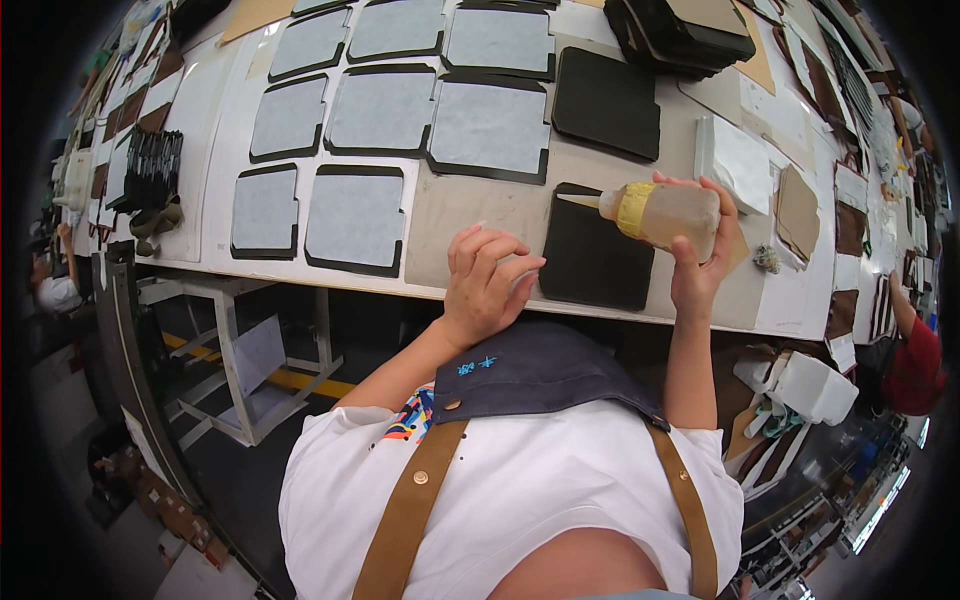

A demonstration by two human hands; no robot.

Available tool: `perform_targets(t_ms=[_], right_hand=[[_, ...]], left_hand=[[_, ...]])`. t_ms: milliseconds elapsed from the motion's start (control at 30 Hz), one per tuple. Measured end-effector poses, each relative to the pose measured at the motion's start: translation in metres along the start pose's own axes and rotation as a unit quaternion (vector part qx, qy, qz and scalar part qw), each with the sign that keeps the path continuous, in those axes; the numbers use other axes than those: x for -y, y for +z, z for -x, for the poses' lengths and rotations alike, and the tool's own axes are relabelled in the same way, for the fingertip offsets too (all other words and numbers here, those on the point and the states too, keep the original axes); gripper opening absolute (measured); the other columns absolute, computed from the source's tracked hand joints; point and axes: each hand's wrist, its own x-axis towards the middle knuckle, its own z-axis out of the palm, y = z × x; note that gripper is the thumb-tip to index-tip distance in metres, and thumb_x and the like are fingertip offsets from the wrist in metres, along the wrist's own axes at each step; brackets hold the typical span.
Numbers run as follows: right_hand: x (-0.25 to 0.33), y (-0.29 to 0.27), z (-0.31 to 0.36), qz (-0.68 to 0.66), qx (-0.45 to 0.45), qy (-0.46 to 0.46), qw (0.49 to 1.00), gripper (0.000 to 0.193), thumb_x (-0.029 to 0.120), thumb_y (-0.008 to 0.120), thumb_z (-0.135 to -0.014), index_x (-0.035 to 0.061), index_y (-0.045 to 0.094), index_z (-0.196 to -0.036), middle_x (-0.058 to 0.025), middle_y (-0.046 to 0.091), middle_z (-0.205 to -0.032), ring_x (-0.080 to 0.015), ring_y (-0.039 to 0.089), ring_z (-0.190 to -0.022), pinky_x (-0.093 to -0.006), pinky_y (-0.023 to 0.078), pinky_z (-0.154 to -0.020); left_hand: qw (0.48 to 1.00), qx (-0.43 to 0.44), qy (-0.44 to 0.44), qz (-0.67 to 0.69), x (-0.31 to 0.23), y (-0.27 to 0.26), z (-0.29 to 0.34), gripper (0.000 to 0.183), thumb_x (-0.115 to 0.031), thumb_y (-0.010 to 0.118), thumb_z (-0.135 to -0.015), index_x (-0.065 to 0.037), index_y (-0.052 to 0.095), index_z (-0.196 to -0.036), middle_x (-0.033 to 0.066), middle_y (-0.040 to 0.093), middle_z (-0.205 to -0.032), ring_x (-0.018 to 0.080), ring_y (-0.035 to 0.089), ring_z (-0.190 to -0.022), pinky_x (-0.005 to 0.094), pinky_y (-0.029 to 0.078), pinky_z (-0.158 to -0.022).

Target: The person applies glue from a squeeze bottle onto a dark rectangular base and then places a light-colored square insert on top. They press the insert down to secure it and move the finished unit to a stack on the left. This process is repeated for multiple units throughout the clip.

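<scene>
In my right hand (705, 235) is a squeeze bottle (665, 215) with a yellow collar, tipped sideways so its nozzle points left. The nozzle is over a black panel (600, 262) at the table's near edge. My left hand (487, 275) rests by the edge just left of that panel, its fingers loosely bent and apart, holding nothing. A second black panel (607, 103) lies farther back. To the left, several black panels with pale grey sheets (353, 215) on them are laid out in rows.
A stack of dark panels (680, 35) stands at the back right. White sheets (733, 165) and a tan piece (797, 213) lie right of the bottle. Black folded pieces (152, 168) stand at far left. A person in a red sleeve (912, 365) is at the right.
</scene>
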Motion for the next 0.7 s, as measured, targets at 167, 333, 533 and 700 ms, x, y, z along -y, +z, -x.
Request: perform_targets(t_ms=[167, 333, 533, 700], right_hand=[[0.000, -0.001, -0.003, -0.001, 0.018, 0.002, 1.000, 0.072, 0.028, 0.079, -0.089, 0.0026, 0.040, -0.144, -0.0187, 0.060, -0.127, -0.0367, 0.060, -0.126, -0.0485, 0.045, -0.109], [0.001, -0.004, -0.002, -0.012, 0.046, 0.015, 0.999, 0.072, 0.030, 0.079, -0.088, 0.0018, 0.041, -0.143, -0.0193, 0.060, -0.125, -0.0363, 0.061, -0.122, -0.0488, 0.047, -0.107], [0.003, -0.006, 0.007, -0.041, 0.070, 0.029, 0.996, 0.073, 0.033, 0.080, -0.087, 0.0013, 0.042, -0.142, -0.0192, 0.061, -0.120, -0.0358, 0.063, -0.117, -0.0537, 0.048, -0.106], [0.009, -0.004, 0.019, -0.029, 0.082, 0.065, 0.994, 0.082, 0.046, 0.079, -0.084, 0.0017, 0.041, -0.142, -0.0217, 0.060, -0.119, -0.0390, 0.063, -0.116, -0.0564, 0.049, -0.104]], left_hand=[[1.000, 0.001, -0.014, -0.019, 0.001, 0.000, 0.001, 0.044, 0.005, 0.062, -0.072, -0.016, 0.066, -0.111, 0.0028, 0.060, -0.114, 0.0265, 0.054, -0.117, 0.0506, 0.035, -0.112], [0.999, -0.010, -0.025, -0.018, 0.001, 0.001, 0.002, 0.043, 0.007, 0.058, -0.072, -0.014, 0.066, -0.109, 0.0043, 0.061, -0.119, 0.0283, 0.052, -0.122, 0.0522, 0.033, -0.113], [1.000, -0.012, -0.024, -0.013, 0.002, 0.003, 0.003, 0.047, 0.010, 0.054, -0.071, -0.013, 0.064, -0.110, 0.0072, 0.061, -0.122, 0.0320, 0.050, -0.124, 0.0549, 0.031, -0.113], [0.999, -0.013, -0.029, -0.017, 0.001, 0.001, 0.002, 0.046, 0.008, 0.057, -0.070, -0.015, 0.066, -0.109, 0.0052, 0.061, -0.123, 0.0292, 0.049, -0.128, 0.0534, 0.031, -0.114]])
